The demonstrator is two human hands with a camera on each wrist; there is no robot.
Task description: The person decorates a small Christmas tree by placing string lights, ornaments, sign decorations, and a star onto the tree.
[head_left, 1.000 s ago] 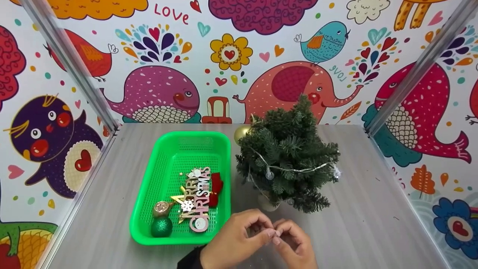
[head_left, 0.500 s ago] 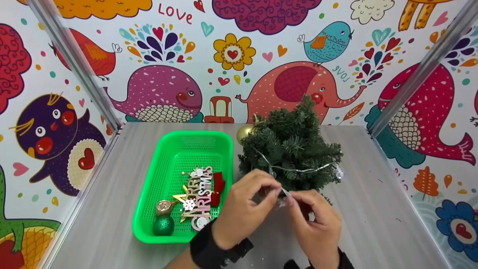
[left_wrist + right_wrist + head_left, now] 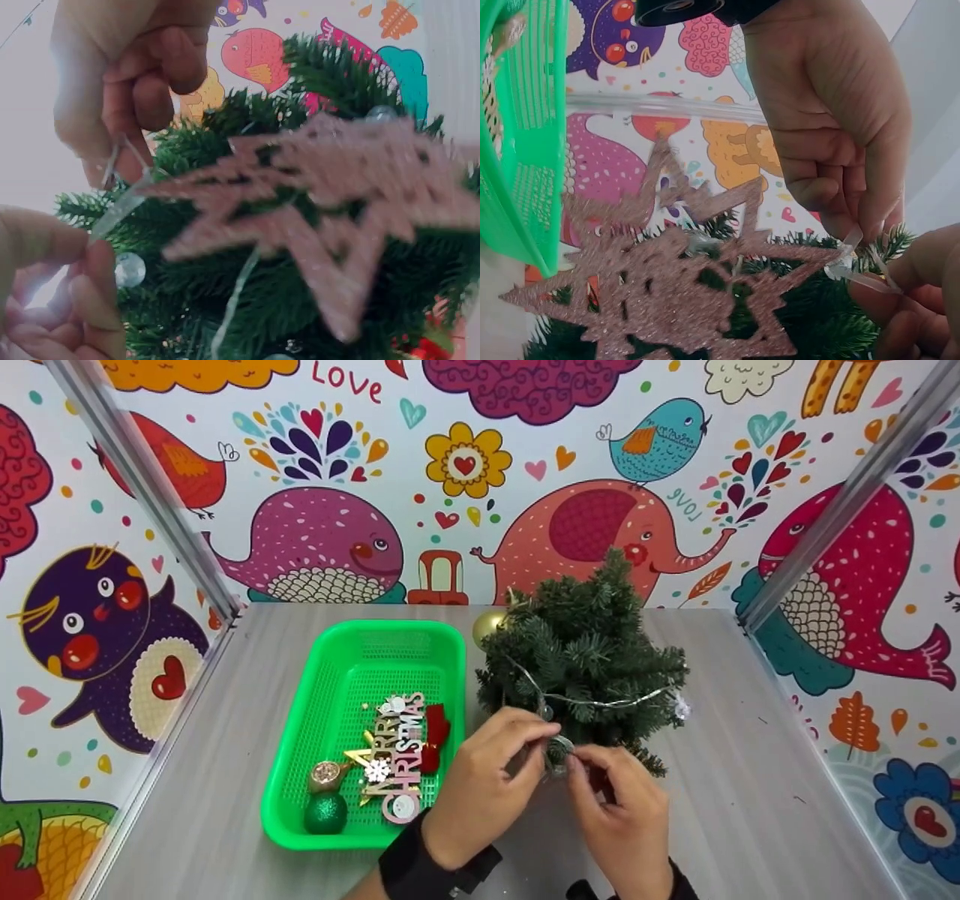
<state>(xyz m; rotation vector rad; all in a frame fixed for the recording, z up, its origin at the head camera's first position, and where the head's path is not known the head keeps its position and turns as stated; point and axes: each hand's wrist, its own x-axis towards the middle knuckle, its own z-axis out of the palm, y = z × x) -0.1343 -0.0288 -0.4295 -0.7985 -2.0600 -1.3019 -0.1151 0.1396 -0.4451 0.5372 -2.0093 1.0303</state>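
Observation:
In the head view my left hand [image 3: 480,787] and right hand [image 3: 626,821] meet in front of a small green Christmas tree [image 3: 592,660]. Between them is a clear ribbon loop [image 3: 116,214]. My left thumb and index finger pinch one part of it, and the right fingertips pinch another. From this loop hangs a flat, glittery pink star ornament [image 3: 660,307] with cut-outs, close in front of the branches. The ornament is mostly hidden by the hands in the head view. A wire string of lights [image 3: 600,703] lies across the tree.
Left of the tree stands a green basket [image 3: 330,841]. It holds a green glitter ball [image 3: 325,813], a Merry Christmas sign [image 3: 409,746], a red piece [image 3: 431,742] and gold ornaments. A gold ball [image 3: 489,628] is at the tree's left side. Printed walls surround the table.
Both hands moved up and forward from the table's front toward the tree. In the last half second they shifted only slightly, the ribbon staying between their fingertips.

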